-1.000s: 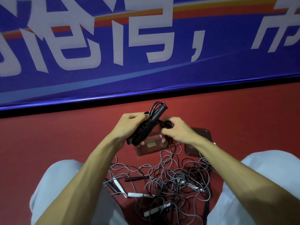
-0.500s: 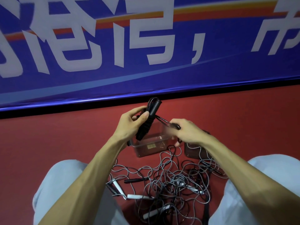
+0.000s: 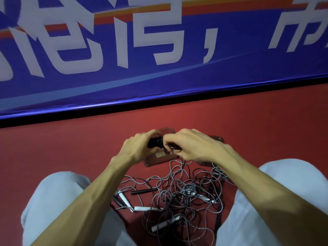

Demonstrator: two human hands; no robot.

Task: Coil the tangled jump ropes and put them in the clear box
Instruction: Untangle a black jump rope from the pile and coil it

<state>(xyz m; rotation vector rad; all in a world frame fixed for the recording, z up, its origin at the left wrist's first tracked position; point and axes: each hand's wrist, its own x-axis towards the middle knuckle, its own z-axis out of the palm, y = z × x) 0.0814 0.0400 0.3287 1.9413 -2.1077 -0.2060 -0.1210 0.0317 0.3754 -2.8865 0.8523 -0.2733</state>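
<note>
Both hands meet, touching, above the far end of the scene. The left hand [image 3: 140, 148] has its fingers curled round a coiled black rope [image 3: 156, 142]. The right hand [image 3: 193, 148] curls over the bundle's right end; what exactly its fingertips pinch is hidden. The bundle hangs right over the clear box [image 3: 159, 159], which sits on the red floor [image 3: 248, 121] under the hands, with a small label on its near wall.

This looks like the close of one coil: the rope is wound tight and seems ready to go in. The next move would call for lowering the bundle into the box and letting go without the turns springing loose, then pulling another rope out of the heap.

Counted: one coiled rope in hand, and one clear box. One second clear piece [image 3: 216, 139], possibly a lid, lies just right of the box, mostly hidden by the right wrist. One tangle of ropes [image 3: 177, 196] lies nearer, between the person's two knees [image 3: 53, 192]. The number of ropes in it cannot be told; at least four white handles and two black ones show. A blue banner [image 3: 159, 77] with large white characters fills the far side.
</note>
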